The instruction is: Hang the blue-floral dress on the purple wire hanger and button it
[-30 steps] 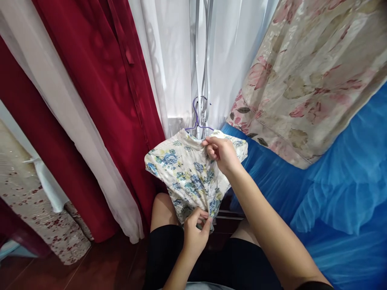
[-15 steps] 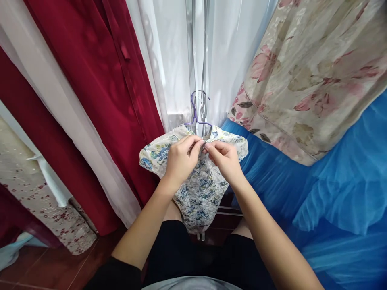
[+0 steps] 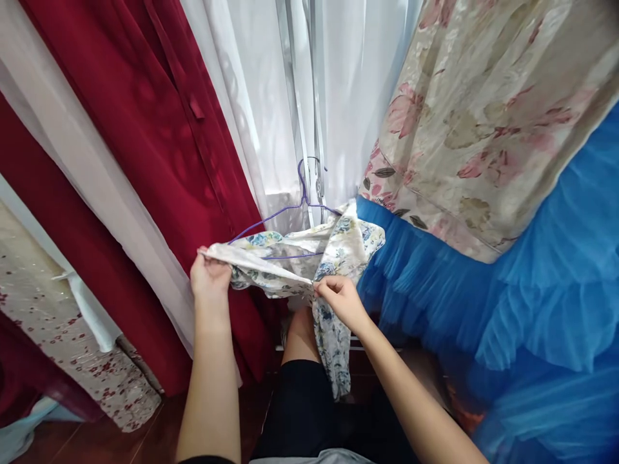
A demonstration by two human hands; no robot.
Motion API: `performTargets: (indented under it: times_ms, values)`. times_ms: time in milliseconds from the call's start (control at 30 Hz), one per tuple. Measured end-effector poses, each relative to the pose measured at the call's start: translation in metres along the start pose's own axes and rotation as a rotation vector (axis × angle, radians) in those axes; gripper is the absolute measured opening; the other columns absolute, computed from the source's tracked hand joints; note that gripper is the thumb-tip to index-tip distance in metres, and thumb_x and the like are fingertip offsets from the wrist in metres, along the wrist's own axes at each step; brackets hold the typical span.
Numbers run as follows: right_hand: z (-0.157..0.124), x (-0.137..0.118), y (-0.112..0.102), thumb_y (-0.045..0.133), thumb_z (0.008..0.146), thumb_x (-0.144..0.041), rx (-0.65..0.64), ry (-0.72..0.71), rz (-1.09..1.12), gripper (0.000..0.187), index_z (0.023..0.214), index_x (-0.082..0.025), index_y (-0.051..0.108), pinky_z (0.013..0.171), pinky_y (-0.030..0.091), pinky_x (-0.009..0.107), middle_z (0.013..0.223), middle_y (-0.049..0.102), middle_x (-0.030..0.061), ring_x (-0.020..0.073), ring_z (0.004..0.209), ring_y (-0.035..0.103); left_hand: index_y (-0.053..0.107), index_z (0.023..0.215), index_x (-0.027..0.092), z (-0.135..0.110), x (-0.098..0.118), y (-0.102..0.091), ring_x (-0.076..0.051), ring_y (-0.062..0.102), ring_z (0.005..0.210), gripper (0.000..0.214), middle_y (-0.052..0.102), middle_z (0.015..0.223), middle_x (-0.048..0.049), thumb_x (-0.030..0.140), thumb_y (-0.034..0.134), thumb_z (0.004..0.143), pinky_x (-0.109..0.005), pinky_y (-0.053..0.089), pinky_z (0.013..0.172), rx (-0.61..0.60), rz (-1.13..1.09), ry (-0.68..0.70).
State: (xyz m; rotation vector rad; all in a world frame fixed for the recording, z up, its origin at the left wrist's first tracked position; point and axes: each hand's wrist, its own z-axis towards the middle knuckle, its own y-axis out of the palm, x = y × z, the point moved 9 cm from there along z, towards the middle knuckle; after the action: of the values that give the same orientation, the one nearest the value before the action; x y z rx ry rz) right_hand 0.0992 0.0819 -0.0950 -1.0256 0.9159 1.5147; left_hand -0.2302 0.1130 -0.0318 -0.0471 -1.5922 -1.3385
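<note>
A small white top with a blue floral print hangs on a purple wire hanger. Its front is pulled open to the left, baring the hanger's left arm and lower bar. My left hand is closed around the stretched left edge of the top, beyond the hanger's end. At the middle, my right hand pinches the same front edge between thumb and fingers. The right shoulder of the top still lies over the hanger, and its lower part droops below my right hand.
Long dark red cloth hangs at the left, beside white drapes behind the hanger. At right are a pink-flowered beige cloth and a ruffled blue tulle skirt. Dark red floor tiles show below.
My left hand has moved left and drawn the top's front edge off the hanger's left side. My right hand has dropped slightly, still pinching the edge. The hanger is now more exposed.
</note>
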Motion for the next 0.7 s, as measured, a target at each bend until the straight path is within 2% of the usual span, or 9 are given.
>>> performTargets:
  times_ms: [67, 133, 200, 300, 400, 500, 600, 700]
  values:
    - [-0.008, 0.012, -0.002, 0.068, 0.081, -0.035, 0.037, 0.044, 0.048, 0.031, 0.055, -0.017, 0.066, 0.049, 0.023, 0.026, 0.048, 0.046, -0.0041, 0.0104, 0.048, 0.035, 0.044, 0.065, 0.017, -0.011, -0.027, -0.026, -0.008, 0.059, 0.057, 0.036, 0.053, 0.058, 0.0038, 0.011, 0.046, 0.1, -0.019, 0.054, 0.07, 0.092, -0.057, -0.102]
    - [-0.022, 0.031, -0.013, 0.066, 0.082, -0.038, 0.136, 0.093, 0.109, 0.032, 0.058, -0.018, 0.064, 0.048, 0.021, 0.026, 0.047, 0.041, -0.0055, 0.0104, 0.046, 0.031, 0.045, 0.066, 0.017, -0.035, -0.055, -0.043, -0.007, 0.06, 0.058, 0.035, 0.056, 0.059, 0.0029, 0.007, 0.043, 0.1, -0.017, 0.054, 0.068, 0.134, -0.1, -0.172]
    - [-0.044, 0.052, -0.031, 0.062, 0.084, -0.043, 0.28, 0.134, 0.168, 0.035, 0.057, -0.021, 0.056, 0.047, 0.019, 0.027, 0.048, 0.034, -0.0068, 0.0108, 0.045, 0.026, 0.047, 0.067, 0.016, -0.067, -0.082, -0.053, -0.008, 0.061, 0.059, 0.032, 0.058, 0.061, 0.0022, 0.006, 0.046, 0.098, -0.017, 0.054, 0.067, 0.141, -0.13, -0.235]
    - [-0.084, 0.083, -0.057, 0.057, 0.083, -0.047, 0.468, 0.188, 0.205, 0.042, 0.052, -0.025, 0.04, 0.045, 0.019, 0.028, 0.049, 0.03, -0.0065, 0.0117, 0.045, 0.021, 0.051, 0.07, 0.016, -0.117, -0.112, -0.056, -0.008, 0.063, 0.063, 0.029, 0.061, 0.065, 0.0013, 0.006, 0.048, 0.096, -0.018, 0.056, 0.071, 0.122, -0.167, -0.313]
    - [-0.114, 0.107, -0.069, 0.065, 0.079, -0.043, 0.506, 0.265, 0.18, 0.042, 0.049, -0.025, 0.043, 0.045, 0.02, 0.028, 0.047, 0.033, -0.005, 0.0122, 0.045, 0.024, 0.058, 0.078, 0.017, -0.16, -0.122, -0.037, -0.009, 0.066, 0.073, 0.021, 0.064, 0.074, 0.0007, 0.011, 0.049, 0.097, -0.02, 0.057, 0.081, 0.034, -0.214, -0.361]
    - [-0.126, 0.111, -0.073, 0.072, 0.079, -0.041, 0.517, 0.289, 0.138, 0.04, 0.051, -0.023, 0.051, 0.048, 0.023, 0.028, 0.049, 0.036, -0.0042, 0.0133, 0.048, 0.028, 0.057, 0.08, 0.019, -0.2, -0.116, 0.004, -0.011, 0.065, 0.08, 0.017, 0.061, 0.08, 0.0011, 0.028, 0.061, 0.094, -0.024, 0.057, 0.084, -0.194, -0.204, -0.384]
    - [-0.124, 0.09, -0.069, 0.073, 0.082, -0.044, 0.514, 0.22, 0.089, 0.039, 0.056, -0.022, 0.053, 0.053, 0.031, 0.029, 0.054, 0.042, -0.0035, 0.0151, 0.054, 0.036, 0.052, 0.075, 0.019, -0.241, -0.11, 0.038, -0.012, 0.059, 0.078, 0.034, 0.054, 0.079, 0.0008, 0.044, 0.07, 0.088, -0.023, 0.055, 0.077, -0.409, -0.107, -0.377]
    - [-0.116, 0.061, -0.048, 0.074, 0.081, -0.046, 0.324, 0.18, 0.075, 0.029, 0.069, -0.022, 0.066, 0.065, 0.043, 0.031, 0.069, 0.06, 0.0006, 0.0209, 0.069, 0.052, 0.052, 0.074, 0.019, -0.272, -0.112, 0.052, -0.013, 0.052, 0.072, 0.038, 0.049, 0.078, -0.0003, 0.049, 0.064, 0.093, -0.024, 0.05, 0.068, -0.569, 0.071, -0.348]
